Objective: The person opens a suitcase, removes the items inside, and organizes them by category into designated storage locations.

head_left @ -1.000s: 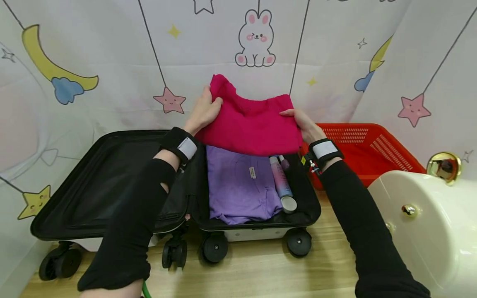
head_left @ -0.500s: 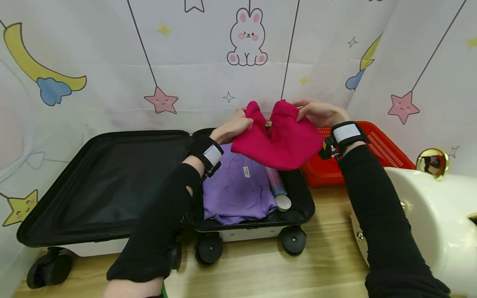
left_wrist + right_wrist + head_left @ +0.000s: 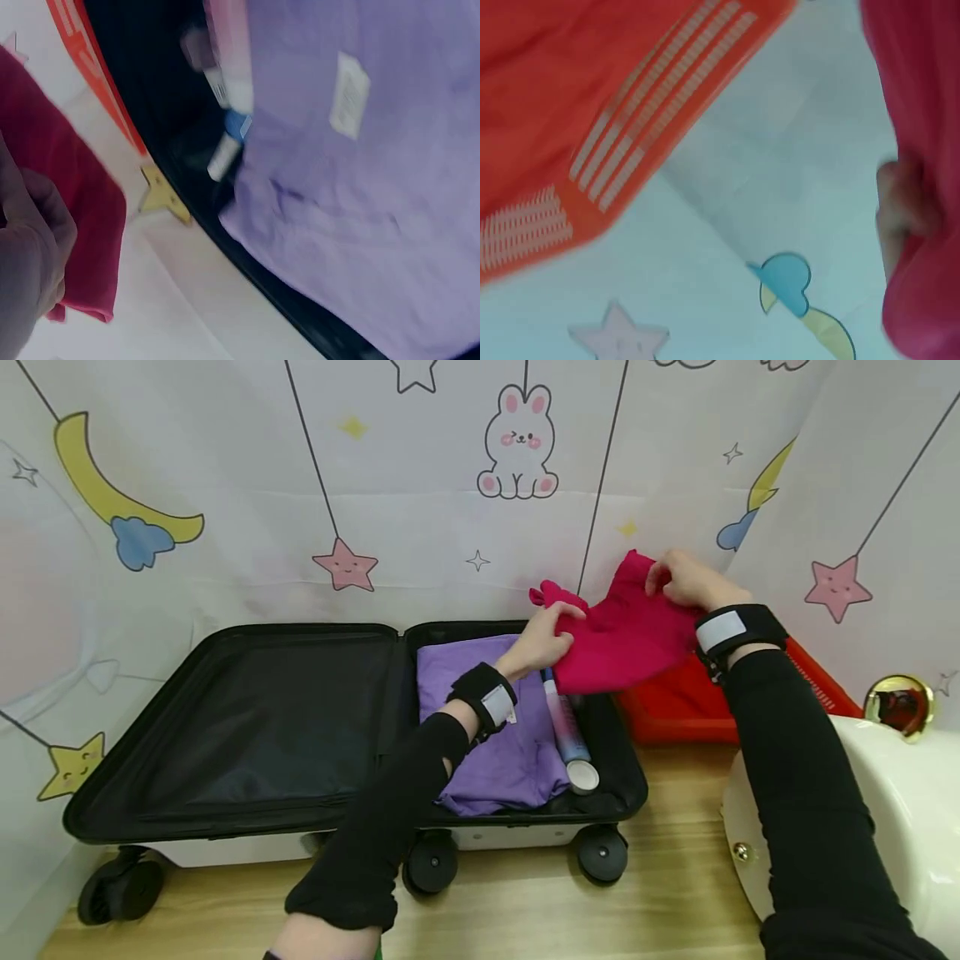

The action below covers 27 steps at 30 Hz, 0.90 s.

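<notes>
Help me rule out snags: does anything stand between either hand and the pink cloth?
Nothing visible does: the left hand and the right hand both hold the pink cloth directly.

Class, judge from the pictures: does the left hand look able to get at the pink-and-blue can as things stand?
Probably, but by letting go first: the left hand grips the pink cloth. The pink-and-blue can lies near that hand in the open suitcase, and its near end is uncovered.
</notes>
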Available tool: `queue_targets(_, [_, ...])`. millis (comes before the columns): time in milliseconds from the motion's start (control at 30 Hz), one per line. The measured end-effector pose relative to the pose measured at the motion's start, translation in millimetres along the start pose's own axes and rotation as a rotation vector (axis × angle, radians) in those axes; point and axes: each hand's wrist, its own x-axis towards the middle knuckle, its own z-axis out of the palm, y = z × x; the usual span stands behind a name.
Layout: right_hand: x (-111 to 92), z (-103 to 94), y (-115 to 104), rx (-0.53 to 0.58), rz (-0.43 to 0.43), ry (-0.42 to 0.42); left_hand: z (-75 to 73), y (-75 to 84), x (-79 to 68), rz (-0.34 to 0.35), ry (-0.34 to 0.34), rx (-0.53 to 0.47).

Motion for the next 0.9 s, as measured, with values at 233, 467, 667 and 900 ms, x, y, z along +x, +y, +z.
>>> queue_targets(233, [-17.0,1.1,28.5,-0.246,0.16,0.059,50.6,11.5,15.0,-0.036,-0.055,0.074])
queue_targets(467, [-30.0,4.6,52.9,-0.26,0.311,0.041,83.2,16.0,32.7,-0.055,-0.109,0.112])
queue_targets(667, [-37.5,12.6,59.4,-0.257,0.405,-0.001,112.2,16.7,41.8,-0.089,-0.108,0.168])
queue_targets(900, [-46.6,29.1,69.1,-0.286,0.5,0.033,142.9,23.5,45.3,-0.054,-0.09,0.401])
